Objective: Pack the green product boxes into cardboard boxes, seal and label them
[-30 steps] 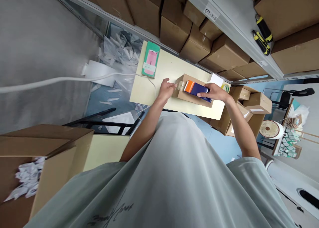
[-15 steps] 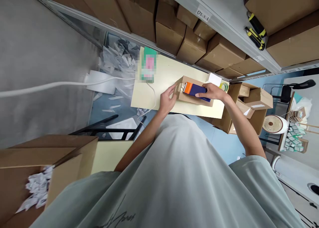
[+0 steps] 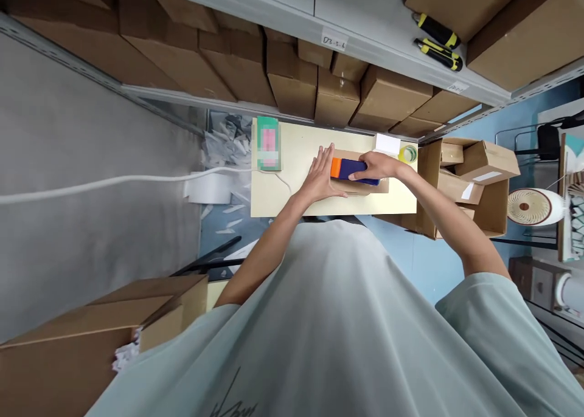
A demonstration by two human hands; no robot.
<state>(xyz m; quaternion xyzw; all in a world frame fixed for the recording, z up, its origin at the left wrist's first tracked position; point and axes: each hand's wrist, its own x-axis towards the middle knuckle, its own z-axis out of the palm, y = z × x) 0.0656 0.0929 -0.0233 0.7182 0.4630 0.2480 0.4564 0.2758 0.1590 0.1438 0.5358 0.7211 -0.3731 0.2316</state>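
On the pale table stands a small cardboard box [image 3: 365, 188]. My left hand [image 3: 318, 179] lies against its left end, fingers stretched out and covering that end. Wrapped round a navy and orange tape dispenser [image 3: 347, 168] is my right hand [image 3: 378, 164]. The dispenser lies along the top of the box, its orange end close to my left fingers. Whether tape runs under it is hidden.
A roll of tape [image 3: 408, 154] and a white paper [image 3: 387, 144] are at the table's right end. A phone-like item [image 3: 268, 143], blurred out, lies left with a cable. A large carton [image 3: 426, 192] holds smaller boxes; utility knives [image 3: 438, 43] rest on the shelf above.
My left hand has moved from beside the box onto its left end, with fingers spread flat. The dispenser stays on the box top in my right hand. The view has turned.
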